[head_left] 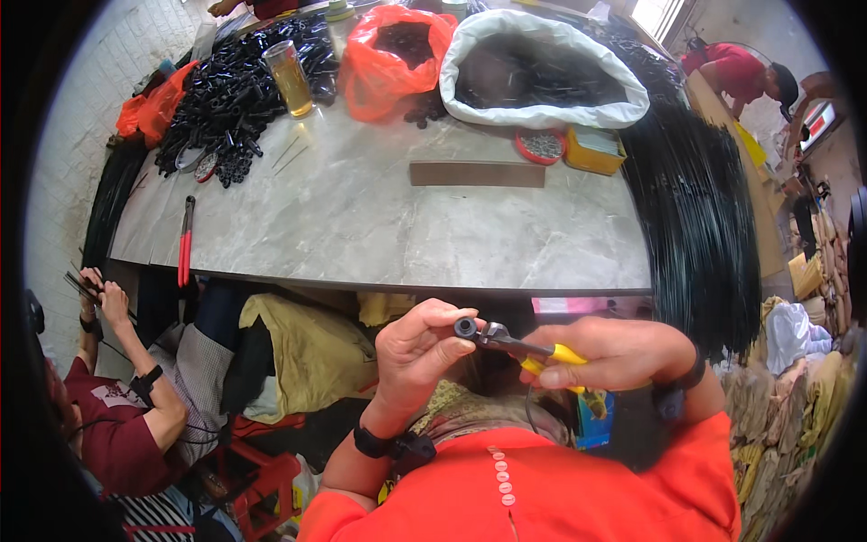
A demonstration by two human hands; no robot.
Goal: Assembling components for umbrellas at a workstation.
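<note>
Pliers (533, 352) with yellow handles are gripped in the right hand (614, 352), the fingers closed around the handles, just below the near edge of the grey marble-patterned table (379, 226). The metal nose of the pliers is clamped on a small black round fitting (466, 327), which is pinched between the thumb and curled fingers of the left hand (417, 348). Both hands are held close together above the person's orange-clad lap, and a dark band is worn on each wrist.

On the table, a heap of small black parts (235, 90) is spread at the far left, with a glass of amber liquid (291, 77) standing beside it. An orange plastic bag (393, 59) and a large white sack (542, 77), both holding dark parts, are set along the far edge. A small red dish (540, 146) and a yellow box (594, 152) lie in front of the sack, and a flat brown strip (477, 173) rests near them. Red-handled pliers (185, 239) lie at the left edge. A thick bundle of black rods (700, 217) is draped over the right end of the table.

At lower left, a second person in a dark red shirt (108, 425) is seen holding thin black rods in raised hands. Another person in red (736, 72) is bent over at upper right.
</note>
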